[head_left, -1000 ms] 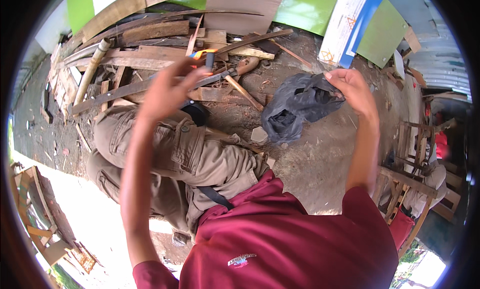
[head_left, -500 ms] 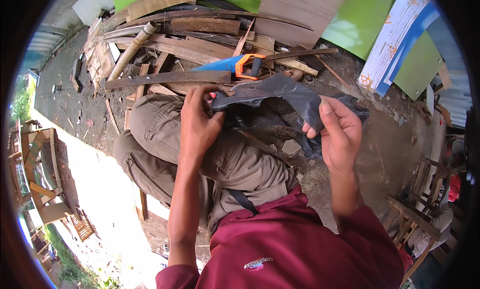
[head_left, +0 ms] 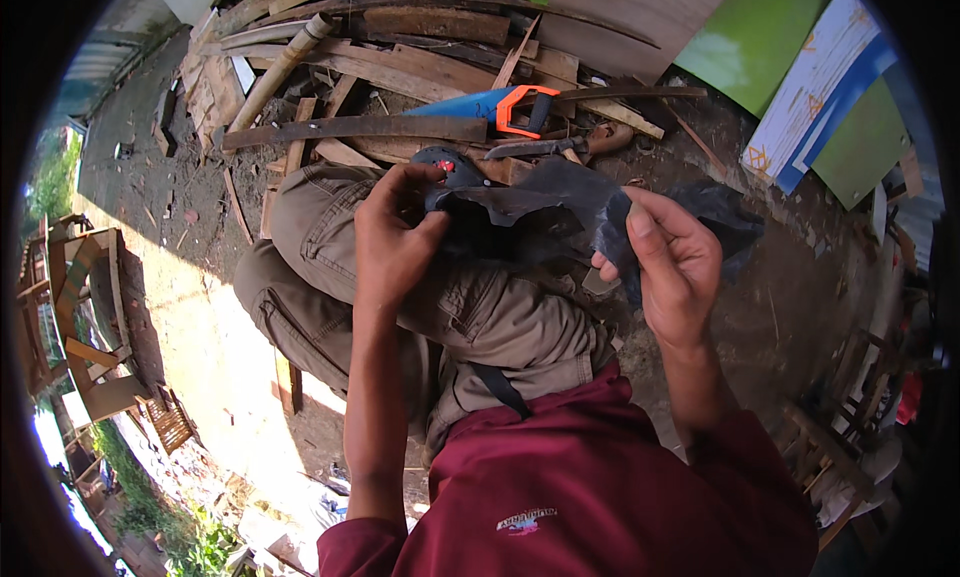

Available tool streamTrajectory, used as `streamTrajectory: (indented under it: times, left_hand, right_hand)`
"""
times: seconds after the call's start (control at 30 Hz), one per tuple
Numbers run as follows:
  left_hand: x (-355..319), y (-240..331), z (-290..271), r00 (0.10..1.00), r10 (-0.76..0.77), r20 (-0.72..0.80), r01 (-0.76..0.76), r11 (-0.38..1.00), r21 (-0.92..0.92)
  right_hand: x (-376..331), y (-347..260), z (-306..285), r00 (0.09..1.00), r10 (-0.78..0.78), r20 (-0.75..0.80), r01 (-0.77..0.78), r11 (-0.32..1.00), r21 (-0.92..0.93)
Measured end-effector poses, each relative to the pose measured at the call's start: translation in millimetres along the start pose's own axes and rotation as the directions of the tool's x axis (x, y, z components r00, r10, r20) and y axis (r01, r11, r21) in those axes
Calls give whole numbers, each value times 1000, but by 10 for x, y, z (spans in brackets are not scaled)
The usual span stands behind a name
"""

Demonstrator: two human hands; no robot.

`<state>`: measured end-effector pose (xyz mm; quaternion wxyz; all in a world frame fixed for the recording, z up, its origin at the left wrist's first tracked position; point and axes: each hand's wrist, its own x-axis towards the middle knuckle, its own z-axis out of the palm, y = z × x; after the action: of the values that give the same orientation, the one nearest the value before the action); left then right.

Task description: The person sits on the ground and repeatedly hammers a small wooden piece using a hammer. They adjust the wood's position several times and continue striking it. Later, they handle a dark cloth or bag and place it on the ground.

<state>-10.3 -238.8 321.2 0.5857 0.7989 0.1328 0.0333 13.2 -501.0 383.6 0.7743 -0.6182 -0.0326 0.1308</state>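
Note:
A thin dark plastic bag [head_left: 565, 189], torn or crumpled, stretches above my lap between my hands. My left hand [head_left: 393, 227] pinches its left end, thumb against fingers. My right hand [head_left: 672, 262] grips the bunched plastic at the other side, and a loose part hangs out beyond the wrist. Just past the bag, a knife [head_left: 540, 149] with a dark blade and wooden handle lies on the scrap. Behind it sits a handsaw [head_left: 525, 111] with a blue blade part and an orange and black handle. A dark shoe [head_left: 443, 162] with a red detail shows beside my left fingers.
Piled wooden planks [head_left: 400, 127] spread out ahead, with a pale pipe [head_left: 285, 67] lying across them. Green and white panels [head_left: 750, 52] lean at the far right. A wooden frame [head_left: 75, 317] stands at the left, and wooden pieces [head_left: 840, 447] crowd the lower right.
The bag's middle has dropped and is pulled tighter, so the knife behind it now shows. My right hand has gathered more plastic. The whole view has shifted slightly.

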Motion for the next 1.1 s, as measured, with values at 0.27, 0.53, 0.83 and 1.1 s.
streamTrajectory:
  times: [0.27, 0.53, 0.83, 1.1]
  left_hand:
    - [19, 68, -12, 997, -26, 73, 37, 989, -141]
    - [30, 152, -21, 973, 60, 223, 18, 943, -333]
    - [20, 91, -195, 960, 61, 275, 121, 792, -598]
    - [-2, 184, -230, 969, 52, 242, 127, 734, -668]
  right_hand:
    - [-11, -33, -2, 1000, -24, -18, 25, 999, 26]
    - [-51, -103, -27, 999, -45, -23, 46, 998, 34]
    - [-118, -116, -94, 996, -90, -4, 90, 992, 91]
    - [-108, -101, -45, 996, -94, -11, 94, 996, 3]
